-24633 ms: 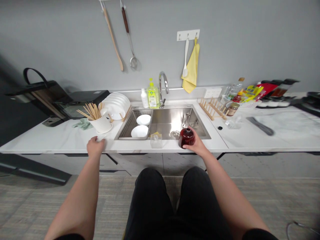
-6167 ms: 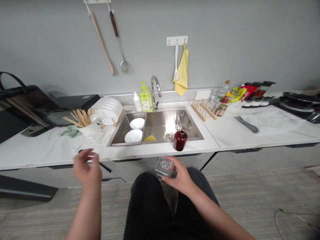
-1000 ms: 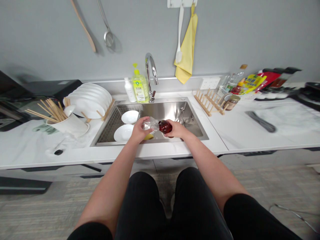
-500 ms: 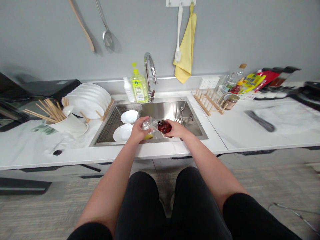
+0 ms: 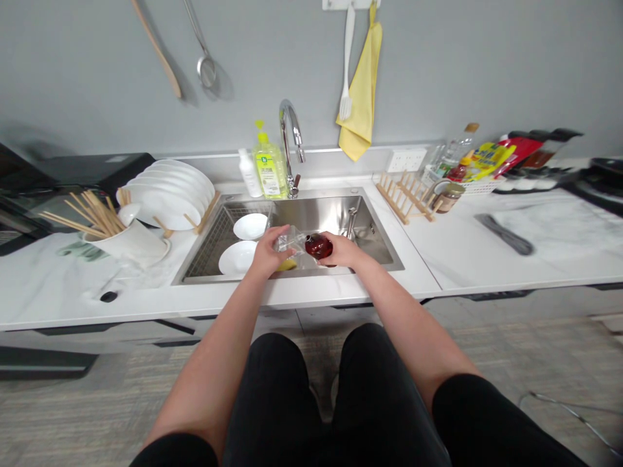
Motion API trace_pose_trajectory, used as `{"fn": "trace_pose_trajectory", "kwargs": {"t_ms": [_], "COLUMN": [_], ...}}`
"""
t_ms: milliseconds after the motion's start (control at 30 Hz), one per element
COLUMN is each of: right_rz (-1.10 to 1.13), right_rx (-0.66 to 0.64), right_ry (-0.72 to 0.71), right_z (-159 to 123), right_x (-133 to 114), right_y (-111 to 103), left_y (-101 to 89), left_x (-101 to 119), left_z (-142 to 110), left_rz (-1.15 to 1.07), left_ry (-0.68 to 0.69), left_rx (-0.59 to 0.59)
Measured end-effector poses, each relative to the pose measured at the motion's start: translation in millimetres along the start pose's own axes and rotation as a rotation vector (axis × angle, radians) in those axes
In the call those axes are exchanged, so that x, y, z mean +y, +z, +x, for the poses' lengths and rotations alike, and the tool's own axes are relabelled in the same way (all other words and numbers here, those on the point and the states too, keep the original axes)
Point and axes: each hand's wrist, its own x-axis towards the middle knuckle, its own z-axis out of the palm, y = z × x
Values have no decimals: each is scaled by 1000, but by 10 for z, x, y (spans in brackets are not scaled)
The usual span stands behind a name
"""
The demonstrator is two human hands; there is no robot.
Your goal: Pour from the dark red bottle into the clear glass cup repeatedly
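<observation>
Over the front of the steel sink [image 5: 400, 264], my left hand [image 5: 269, 254] is closed around a clear see-through vessel [image 5: 287, 240]; its exact kind is hard to make out. Close by on the right, my right hand [image 5: 342, 251] grips a dark red bottle [image 5: 318, 246] lying on its side, mouth toward the clear vessel. Whether the two touch cannot be told. Below my left hand shows part of something yellow [image 5: 287, 264]. Two white bowls, a nearer one [image 5: 237, 258] and a farther one [image 5: 250, 226], are in the sink's left part.
Behind the sink rise the faucet [image 5: 288, 139], a yellow-green soap bottle [image 5: 270, 170] and a white bottle [image 5: 250, 174]. White plates [image 5: 168, 191] and a chopstick holder [image 5: 136, 245] stand left. To the right are a wooden rack [image 5: 405, 198] and a jar [image 5: 450, 196].
Both hands keep hold of the bottle and the clear vessel in nearly the same place. The whole view has shifted slightly.
</observation>
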Motion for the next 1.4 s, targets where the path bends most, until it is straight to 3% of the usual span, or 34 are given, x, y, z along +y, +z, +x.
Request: {"fn": "trace_pose_trajectory", "kwargs": {"t_ms": [300,833,1400], "right_rz": [-18,-31,-125], "right_rx": [-3,-27,-38], "right_ry": [19,-1,-6], "right_z": [-24,-20,-28], "right_x": [-68,-80,-128], "right_y": [-35,-29,-29], "left_y": [43,-11,-19], "left_x": [-40,147,268], "left_z": [-25,-35,-59], "left_rz": [-66,92,166], "left_ry": [-91,68,96], "left_rx": [45,38,4]}}
